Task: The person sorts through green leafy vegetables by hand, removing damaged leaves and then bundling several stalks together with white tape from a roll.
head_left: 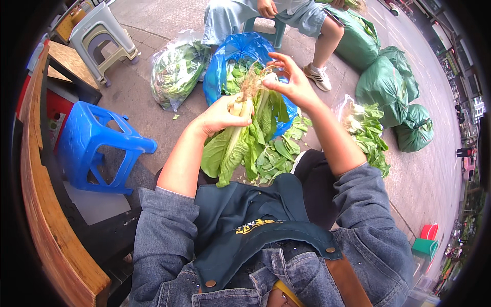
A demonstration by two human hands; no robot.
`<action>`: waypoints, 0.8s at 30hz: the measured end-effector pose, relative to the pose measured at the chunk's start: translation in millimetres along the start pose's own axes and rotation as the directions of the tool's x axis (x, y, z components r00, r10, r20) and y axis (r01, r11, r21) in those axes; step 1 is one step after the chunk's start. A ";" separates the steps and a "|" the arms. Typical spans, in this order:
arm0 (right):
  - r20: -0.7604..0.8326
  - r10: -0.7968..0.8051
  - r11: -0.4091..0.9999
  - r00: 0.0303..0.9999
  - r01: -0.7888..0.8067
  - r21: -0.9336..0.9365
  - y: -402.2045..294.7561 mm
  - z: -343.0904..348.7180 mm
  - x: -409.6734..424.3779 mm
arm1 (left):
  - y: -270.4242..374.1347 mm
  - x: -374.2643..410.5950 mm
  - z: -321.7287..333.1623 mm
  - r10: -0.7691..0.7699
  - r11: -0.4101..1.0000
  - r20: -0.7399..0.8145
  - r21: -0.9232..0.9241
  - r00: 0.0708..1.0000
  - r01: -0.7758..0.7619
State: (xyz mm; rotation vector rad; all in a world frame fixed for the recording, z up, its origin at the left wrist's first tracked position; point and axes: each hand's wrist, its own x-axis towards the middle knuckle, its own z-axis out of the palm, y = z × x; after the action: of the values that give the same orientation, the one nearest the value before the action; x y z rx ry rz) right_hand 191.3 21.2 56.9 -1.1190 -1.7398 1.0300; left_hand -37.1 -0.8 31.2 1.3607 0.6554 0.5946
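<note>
My left hand is closed around a bunch of leafy greens, its pale stems and tangled brown roots pointing away from me and its leaves hanging over my lap. At the root end, my right hand has its fingers spread and curved, with the thumb beside a whitish stem base. Whether it grips that stem cannot be made out. Just beyond both hands stands an open blue plastic bag with greens inside. Loose green leaves lie on the ground below the bunch.
A clear bag of greens stands left of the blue bag. Rooted greens lie at right, near tied green bags. A person sits opposite on a stool. A blue plastic stool and wooden edge are at left.
</note>
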 end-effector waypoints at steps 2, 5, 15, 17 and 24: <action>0.049 0.152 0.922 0.987 -0.159 0.354 16.4 3.9 -5.4 | 1.2 -2.1 -0.5 -0.074 0.987 0.041 -0.140 0.996 0.079; -0.103 0.270 0.850 0.957 -0.187 0.493 41.8 9.9 -13.3 | -1.3 -2.4 -2.9 -0.050 0.982 0.091 -0.176 0.995 0.066; -0.141 0.204 0.932 0.969 -0.148 0.330 51.1 33.2 -16.0 | -14.6 11.2 -1.9 -0.112 0.976 -0.012 -0.189 0.994 0.108; -0.216 0.217 0.928 0.952 -0.132 0.349 46.8 39.6 -20.1 | -20.4 15.0 1.6 -0.067 0.997 -0.075 -0.053 0.995 0.063; -0.113 0.159 0.908 0.981 -0.101 0.406 38.3 42.2 -20.5 | -14.9 20.1 16.8 0.224 0.857 -0.232 0.510 0.947 -0.078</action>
State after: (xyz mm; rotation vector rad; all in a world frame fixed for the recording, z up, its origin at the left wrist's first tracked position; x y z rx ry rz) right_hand 169.1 3.8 3.3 -1.0251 -1.2778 1.2850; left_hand -10.9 0.4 16.2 1.8414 0.9880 0.7950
